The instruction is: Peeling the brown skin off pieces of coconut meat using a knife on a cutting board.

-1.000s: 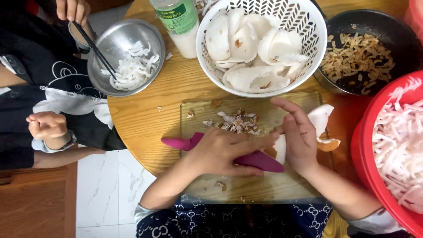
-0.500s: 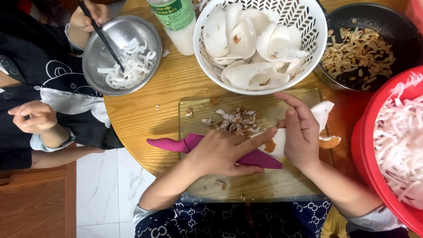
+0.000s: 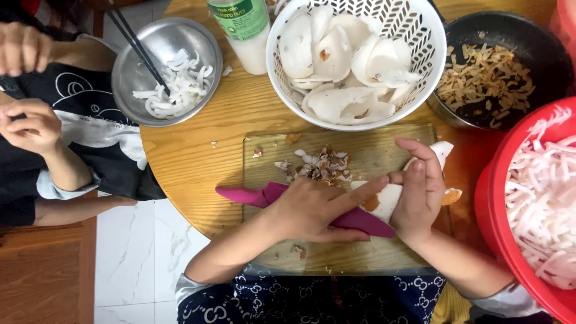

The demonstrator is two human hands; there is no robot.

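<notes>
on cutting board (image 3: 372, 156), knife-holding left hand (image 3: 309, 210)

Table (image 3: 198, 162): round, wooden, under my hands.
On it: clear cutting board (image 3: 384, 150), steel bowl (image 3: 129, 72), white colander (image 3: 429, 66), dark pan (image 3: 540, 48), red basin (image 3: 498, 210), bottle (image 3: 246, 30).

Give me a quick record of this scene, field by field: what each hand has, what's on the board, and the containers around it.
left hand: grips a magenta knife, forefinger stretched onto the white piece
right hand: steadies a white coconut piece on the board
cutting board: clear, on a round wooden table, with brown peel scraps
white colander: large white pieces
red basin: white strips
dark bowl: brown shavings
metal bowl: white strips, with black chopsticks
bottle: beside the colander
other person: seated at the left
</notes>
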